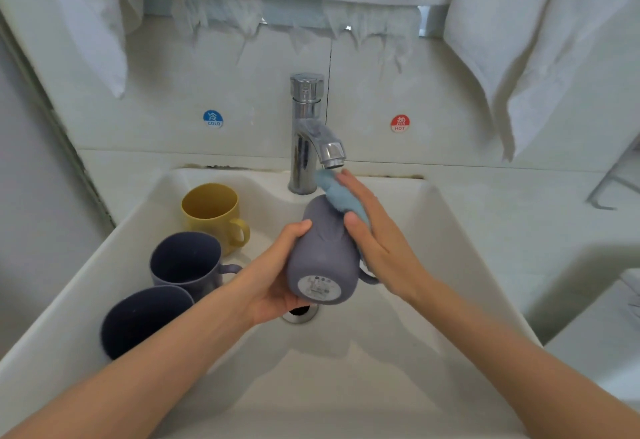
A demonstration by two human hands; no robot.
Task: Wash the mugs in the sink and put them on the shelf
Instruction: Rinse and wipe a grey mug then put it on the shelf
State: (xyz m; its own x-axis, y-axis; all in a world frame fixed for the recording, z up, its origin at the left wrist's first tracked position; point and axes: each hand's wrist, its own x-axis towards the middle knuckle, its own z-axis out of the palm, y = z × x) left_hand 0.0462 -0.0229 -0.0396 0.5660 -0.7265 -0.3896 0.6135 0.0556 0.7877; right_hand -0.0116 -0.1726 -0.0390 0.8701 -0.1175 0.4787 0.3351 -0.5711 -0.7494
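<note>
Mug [320, 258] at frame centre is lying gripped in the left hand [273, 286], while the right hand [377, 231] is pressing a cloth [341, 193] against it.

White towels [540, 40] hang along the wall above a blue cold sticker [213, 119] and a red hot sticker [400, 123], with a wire rack [613, 189] at the right edge.

White towels [540, 58] hang over pale wall [173, 68]; cold/hot stickers.
</note>
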